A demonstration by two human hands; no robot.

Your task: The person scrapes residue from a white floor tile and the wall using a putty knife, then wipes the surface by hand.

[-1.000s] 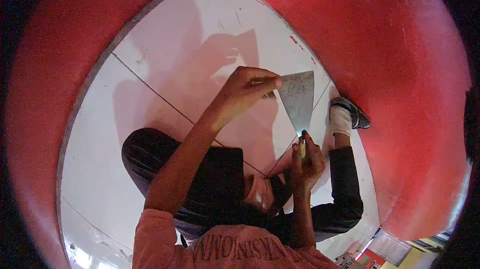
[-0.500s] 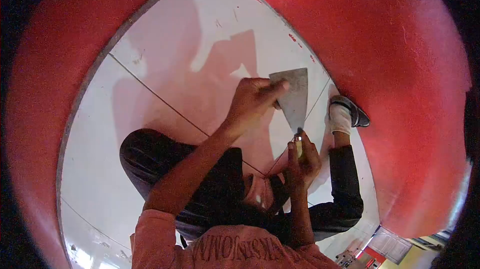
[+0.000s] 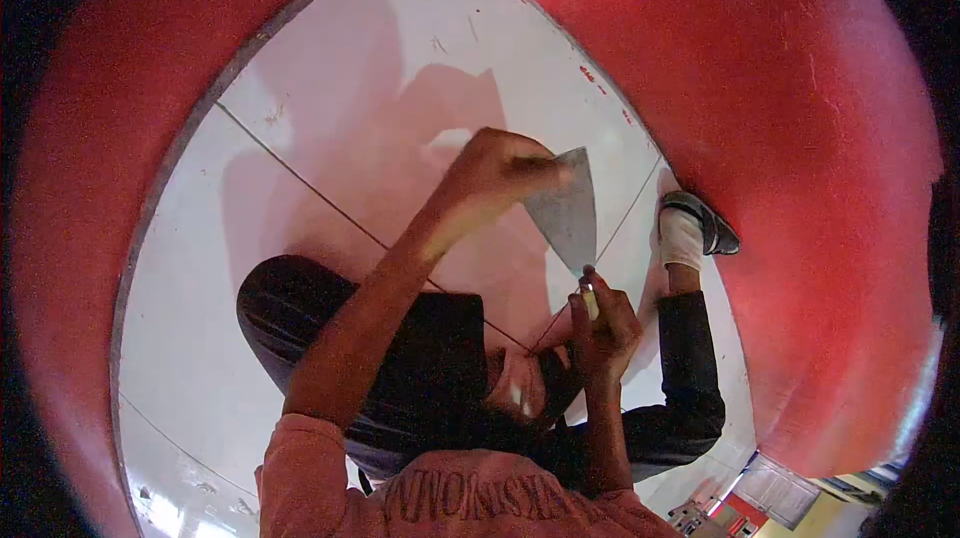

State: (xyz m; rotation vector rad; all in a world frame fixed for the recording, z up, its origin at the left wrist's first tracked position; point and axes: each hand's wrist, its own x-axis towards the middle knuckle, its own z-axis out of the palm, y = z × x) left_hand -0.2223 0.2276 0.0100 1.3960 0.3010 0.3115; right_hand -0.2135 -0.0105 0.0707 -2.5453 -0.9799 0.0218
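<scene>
A putty knife [image 3: 567, 223] with a flared grey metal blade and a pale handle stands tilted in front of me, blade end up. My right hand [image 3: 607, 331] is closed around its handle, thumb near the base of the blade. At the blade's wide end, the fingers of my left hand [image 3: 505, 170] pinch the upper left part of the metal. Those fingertips are slightly blurred and cover part of the blade.
I sit with bent legs [image 3: 415, 368] on a white tiled floor [image 3: 330, 138] with dark joints and red marks. Red walls [image 3: 800, 138] curve around both sides and meet in a far corner. My shod foot [image 3: 690, 223] is by the right wall; stacked items lie at lower right.
The blade has tilted further left and come slightly lower. My left hand has shifted left and up with its end. My right hand has barely moved, still holding the handle.
</scene>
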